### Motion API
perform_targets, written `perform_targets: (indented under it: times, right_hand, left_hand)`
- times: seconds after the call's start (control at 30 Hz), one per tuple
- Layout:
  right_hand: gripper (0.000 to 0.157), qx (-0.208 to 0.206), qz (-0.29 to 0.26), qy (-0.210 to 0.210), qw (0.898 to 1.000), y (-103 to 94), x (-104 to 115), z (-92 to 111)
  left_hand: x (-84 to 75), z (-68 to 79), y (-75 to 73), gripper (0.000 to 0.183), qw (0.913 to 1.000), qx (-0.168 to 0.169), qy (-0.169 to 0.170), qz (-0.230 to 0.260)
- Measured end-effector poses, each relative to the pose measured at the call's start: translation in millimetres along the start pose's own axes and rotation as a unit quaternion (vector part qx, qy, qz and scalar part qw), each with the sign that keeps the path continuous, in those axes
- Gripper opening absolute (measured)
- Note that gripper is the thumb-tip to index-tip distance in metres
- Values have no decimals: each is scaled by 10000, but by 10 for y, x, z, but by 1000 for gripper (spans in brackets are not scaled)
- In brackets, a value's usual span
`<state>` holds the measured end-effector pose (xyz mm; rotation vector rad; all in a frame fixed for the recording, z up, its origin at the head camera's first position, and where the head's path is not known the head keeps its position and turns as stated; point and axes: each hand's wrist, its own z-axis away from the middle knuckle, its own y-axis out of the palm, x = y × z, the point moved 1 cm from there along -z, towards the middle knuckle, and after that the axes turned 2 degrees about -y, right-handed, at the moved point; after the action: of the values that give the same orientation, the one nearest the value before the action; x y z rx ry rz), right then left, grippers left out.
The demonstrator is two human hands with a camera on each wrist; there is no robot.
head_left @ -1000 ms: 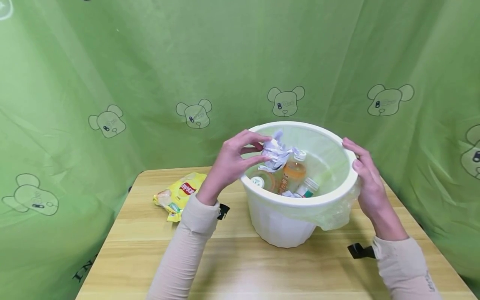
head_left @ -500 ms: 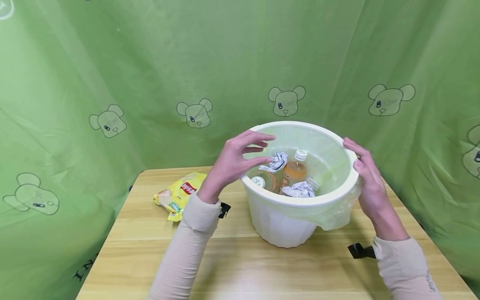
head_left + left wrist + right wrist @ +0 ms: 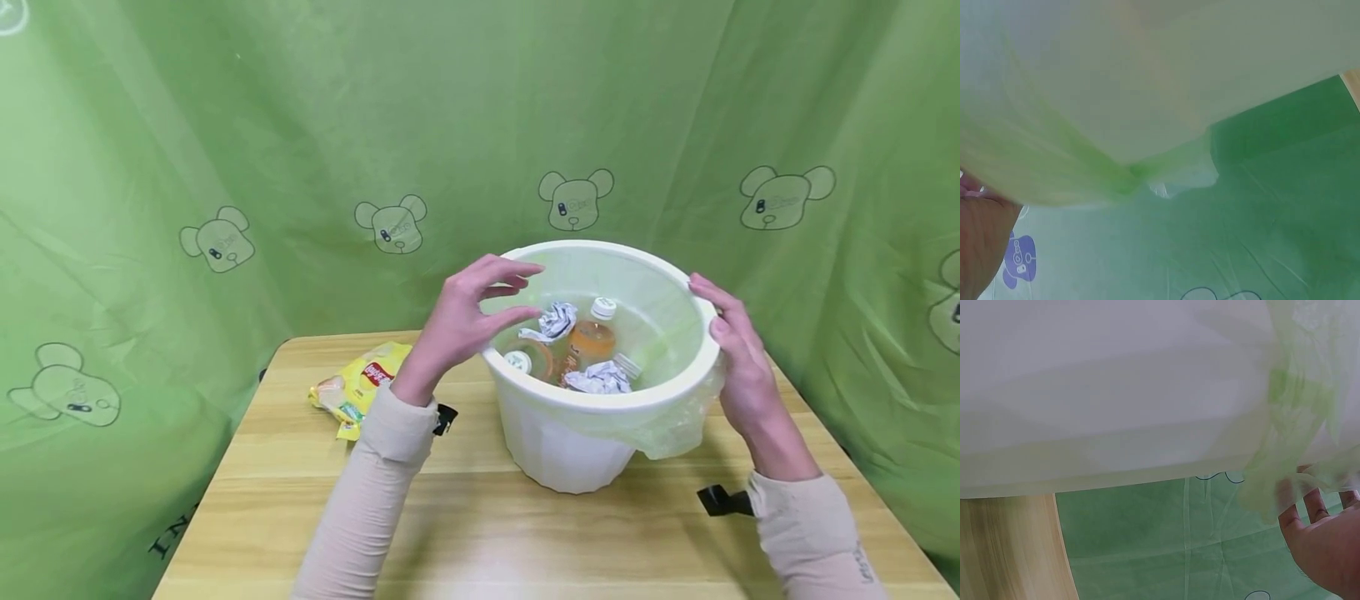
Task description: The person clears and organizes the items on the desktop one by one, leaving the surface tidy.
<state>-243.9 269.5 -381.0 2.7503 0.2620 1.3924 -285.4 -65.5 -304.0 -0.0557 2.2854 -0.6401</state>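
Note:
A white trash can point(image 3: 564, 454) with a pale green liner point(image 3: 667, 433) folded over its rim stands on the table. Inside lie two balls of crumpled paper point(image 3: 598, 378), orange-tinted plastic bottles point(image 3: 592, 340) and white caps point(image 3: 603, 308). My left hand point(image 3: 468, 312) hovers at the can's left rim, thumb and fingers spread apart with nothing between them. My right hand point(image 3: 738, 358) holds the right rim. In the right wrist view, fingers point(image 3: 1315, 505) of that hand show beside the hanging liner. Most of the left wrist view is filled by the can's pale wall point(image 3: 1116, 81).
A yellow Lay's chip bag point(image 3: 356, 383) lies on the wooden table point(image 3: 480, 533), left of the can and partly behind my left forearm. Green curtain point(image 3: 465, 108) with bear prints hangs behind and on both sides. Black straps point(image 3: 723, 501) stick out near the wrists.
My left hand has let go of a crumpled paper ball, which dropped onto the bottles in the can. The fingers now stand apart. My right hand stays at the rim.

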Motion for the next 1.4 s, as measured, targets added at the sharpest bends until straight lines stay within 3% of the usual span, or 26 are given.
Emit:
perform_targets:
  times: [0.17, 0.33, 0.63, 0.83, 1.07, 1.2, 1.4]
  right_hand:
    - [48, 81, -34, -30, 10000, 2, -18, -6]
    - [48, 84, -74, -54, 9999, -7, -21, -1]
    - [49, -80, 9, 104, 9999, -1, 10, 2]
    - [49, -103, -8, 126, 9999, 0, 2, 0]
    - [49, -91, 7, 147, 9999, -1, 3, -1]
    - [49, -115, 17, 179, 9998, 0, 13, 2]
    - [49, -119, 46, 250, 9996, 12, 28, 8]
  left_hand:
    - [63, 52, -128, 38, 9994, -327, -78, 42]
    - [159, 147, -275, 34, 9974, -544, -455, 102]
    - [421, 446, -506, 35, 9914, -885, -947, -177]
    - [764, 783, -511, 40, 9844, -529, -1567, -602]
    - [1168, 1228, -433, 41, 9684, 0, -2237, -1102]
    - [1346, 1415, -397, 41, 9622, 232, -2434, -1202]
    - [1548, 1579, -367, 39, 9556, 342, -2624, -1296]
